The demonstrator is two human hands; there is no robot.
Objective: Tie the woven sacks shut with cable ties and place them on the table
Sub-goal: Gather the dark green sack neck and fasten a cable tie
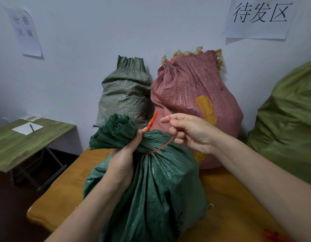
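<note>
green sack [151, 189] neck gripped by left fingers [133, 143] | right fingers [177, 119] pinch red tie [162, 147] | grey sack [123, 96], pink sack [191, 91] behind

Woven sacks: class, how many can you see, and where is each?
4. A dark green sack in front; a grey-green sack behind it; a red sack right of that; an olive sack cut off at the right edge. Others may be hidden.

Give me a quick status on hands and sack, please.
Left hand grips neck of green sack. Right hand pinches tail of red cable tie. Tie round neck, ends not joined. Nothing blocking.
</note>
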